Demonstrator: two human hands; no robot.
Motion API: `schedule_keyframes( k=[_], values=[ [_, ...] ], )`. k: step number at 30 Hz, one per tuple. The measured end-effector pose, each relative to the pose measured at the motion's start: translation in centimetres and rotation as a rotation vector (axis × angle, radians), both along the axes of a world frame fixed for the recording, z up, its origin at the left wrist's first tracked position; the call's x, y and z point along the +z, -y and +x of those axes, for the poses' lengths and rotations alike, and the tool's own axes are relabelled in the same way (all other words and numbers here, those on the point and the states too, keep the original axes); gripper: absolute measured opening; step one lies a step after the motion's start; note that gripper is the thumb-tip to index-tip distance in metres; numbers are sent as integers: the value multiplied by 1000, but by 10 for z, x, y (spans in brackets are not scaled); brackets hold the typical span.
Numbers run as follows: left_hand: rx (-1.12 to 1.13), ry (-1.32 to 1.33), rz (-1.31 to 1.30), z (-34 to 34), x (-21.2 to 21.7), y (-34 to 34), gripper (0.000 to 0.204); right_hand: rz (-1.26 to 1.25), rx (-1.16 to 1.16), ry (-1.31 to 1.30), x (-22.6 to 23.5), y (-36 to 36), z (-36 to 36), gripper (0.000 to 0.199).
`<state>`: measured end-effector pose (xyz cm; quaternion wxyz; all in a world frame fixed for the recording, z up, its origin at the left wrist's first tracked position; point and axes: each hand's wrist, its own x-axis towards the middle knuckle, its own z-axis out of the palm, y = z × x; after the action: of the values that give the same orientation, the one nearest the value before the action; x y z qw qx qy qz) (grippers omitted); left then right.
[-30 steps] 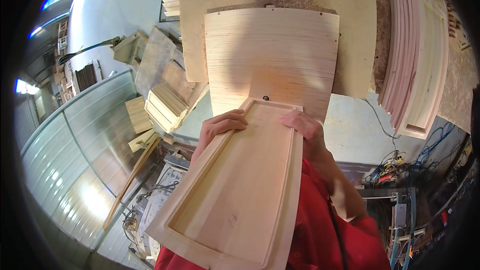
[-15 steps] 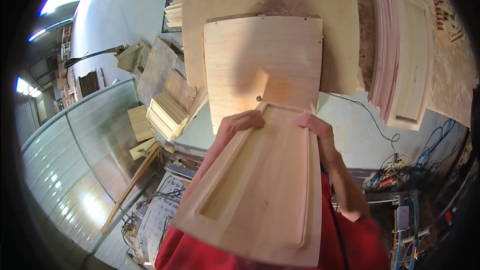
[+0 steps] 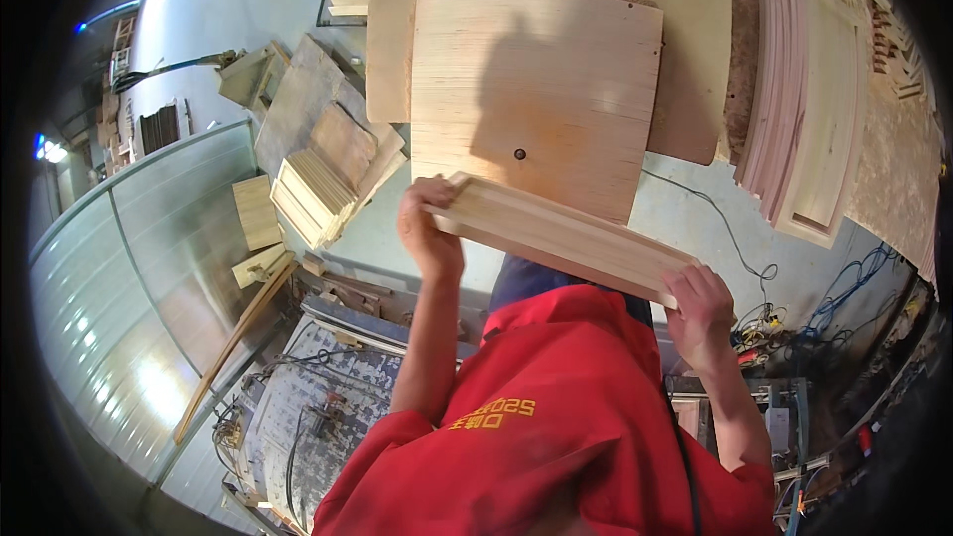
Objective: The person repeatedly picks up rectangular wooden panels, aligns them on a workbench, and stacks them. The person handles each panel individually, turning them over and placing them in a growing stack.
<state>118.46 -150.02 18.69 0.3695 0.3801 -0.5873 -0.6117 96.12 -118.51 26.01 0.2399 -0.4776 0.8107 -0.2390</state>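
Now both hands grip a wooden panel held edge-on.

Left hand (image 3: 429,228) closes around the panel (image 3: 561,235) at its upper left end; right hand (image 3: 703,306) clasps the lower right end. It slants in the air above the red shirt (image 3: 556,417), in front of a plywood sheet (image 3: 541,79) lying on the tabletop (image 3: 695,30). Curved pale pieces (image 3: 809,119) are stacked to the right, and more wood (image 3: 323,179) to the left.

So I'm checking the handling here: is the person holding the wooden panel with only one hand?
No, the left hand grips one end of the wooden panel and the right hand grips the other.
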Motion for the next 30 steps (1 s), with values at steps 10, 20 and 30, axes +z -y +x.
schedule_keyframes(
  k=[10,20,30],
  values=[
    [-3,-74,190,-60,-14,-53,41,209,-73,-7,-7,-54,-3,45],
    [-28,-19,176,-71,-13,-51,40,201,-95,-7,-11,-58,-5,41],
    [-7,-7,141,-72,-13,-33,38,268,-81,7,-7,-38,-7,38]
  ],
)
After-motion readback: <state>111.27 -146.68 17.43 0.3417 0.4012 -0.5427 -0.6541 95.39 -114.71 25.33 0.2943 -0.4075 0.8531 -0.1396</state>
